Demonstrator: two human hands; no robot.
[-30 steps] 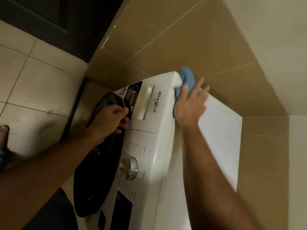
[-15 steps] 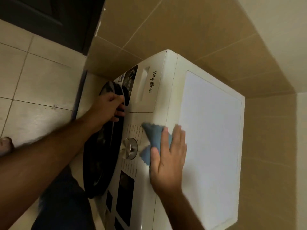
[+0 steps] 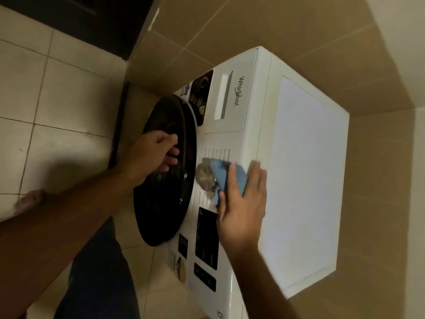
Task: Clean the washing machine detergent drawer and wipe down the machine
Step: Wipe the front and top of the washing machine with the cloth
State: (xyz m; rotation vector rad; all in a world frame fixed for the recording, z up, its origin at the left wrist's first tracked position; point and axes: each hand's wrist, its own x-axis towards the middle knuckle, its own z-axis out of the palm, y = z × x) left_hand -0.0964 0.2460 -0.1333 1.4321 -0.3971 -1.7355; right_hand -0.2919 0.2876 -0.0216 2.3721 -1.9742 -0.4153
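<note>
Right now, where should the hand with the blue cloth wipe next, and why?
Probably slide the blue cloth down the control panel toward its dark display. The right hand presses the cloth flat beside the silver dial, so that stretch comes next. The left hand rests on the dark door, likely for balance.

I see the washing machine (image 3: 305, 169) standing in a corner, walls (image 3: 253, 24) behind it and at its side. The drawer (image 3: 230, 100) sits above the door (image 3: 165, 171). My right hand (image 3: 243, 212) lies on the cloth (image 3: 226, 176), apparently touching the knob (image 3: 204, 177). My left hand (image 3: 154, 155) rests on the door.
</note>
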